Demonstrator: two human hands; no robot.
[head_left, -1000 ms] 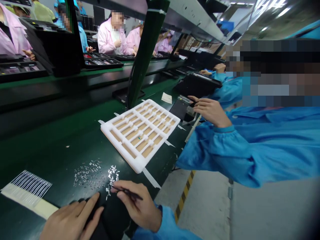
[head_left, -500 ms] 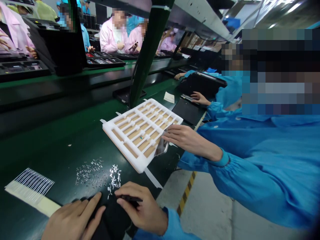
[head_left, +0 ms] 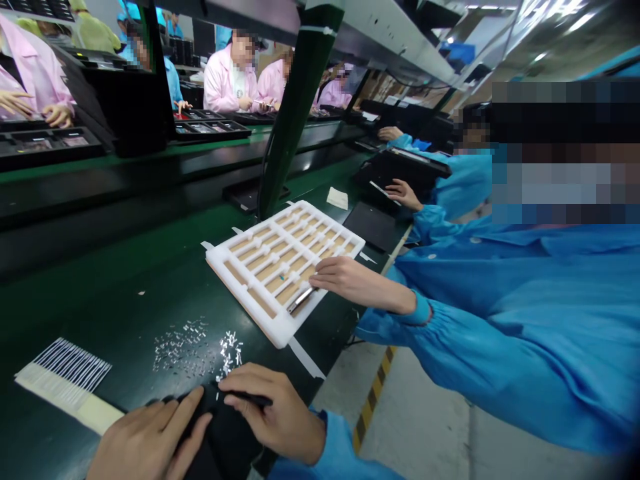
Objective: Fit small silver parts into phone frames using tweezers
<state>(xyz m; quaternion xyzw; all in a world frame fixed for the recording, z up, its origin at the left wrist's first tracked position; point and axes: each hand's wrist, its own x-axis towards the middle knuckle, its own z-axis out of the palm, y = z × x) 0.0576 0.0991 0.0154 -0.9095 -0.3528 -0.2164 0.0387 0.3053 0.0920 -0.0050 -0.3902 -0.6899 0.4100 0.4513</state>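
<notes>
1. Head view: right hand (head_left: 273, 407) closed on dark tweezers (head_left: 245, 398), tips low beside the silver pieces (head_left: 229, 353), loose on the green belt (head_left: 100, 293).
2. Left hand (head_left: 143, 443) open, relaxed on black cloth (head_left: 220, 440).
3. Best with a light, steady pinch: pieces tiny, tightly heaped.
4. Farther off, white foam tray (head_left: 280, 267), co-worker's hand (head_left: 357, 283) on its edge, metal bar (head_left: 300, 300) beneath the fingertips.

Grn conveyor belt (head_left: 100, 287) w/ white foam tray (head_left: 250, 310), loose metal bits (head_left: 183, 347), striped label strip (head_left: 63, 373)
</notes>
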